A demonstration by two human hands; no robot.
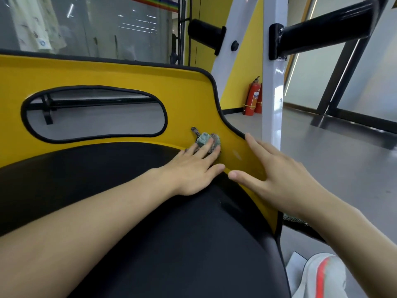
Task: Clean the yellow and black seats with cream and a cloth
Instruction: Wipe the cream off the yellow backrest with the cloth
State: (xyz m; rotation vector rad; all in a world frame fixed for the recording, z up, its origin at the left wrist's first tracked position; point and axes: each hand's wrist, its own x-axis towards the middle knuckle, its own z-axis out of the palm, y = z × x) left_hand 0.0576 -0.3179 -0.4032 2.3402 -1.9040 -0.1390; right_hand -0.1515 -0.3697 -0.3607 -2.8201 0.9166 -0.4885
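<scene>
Grey gym floor runs off to the right, with a white machine post [272, 100] and red extinguishers [253, 100] far behind it. Near me lies the seat: a black pad [171, 233] framed by a yellow panel [107, 76] with black piping.

My left hand [193, 168] lies flat, its grip spread rather than curled, fingers pressing a small patterned cloth [206, 139] against the yellow just beyond the pad's far edge. My right hand [277, 175] rests open on the yellow rim to the right, gripping nothing.

I judge the cloth light, soft and easily bunched, best pinned under flat fingertips. The panel looks hard, glossy and probably slick; the pad looks smooth and cushioned.
</scene>
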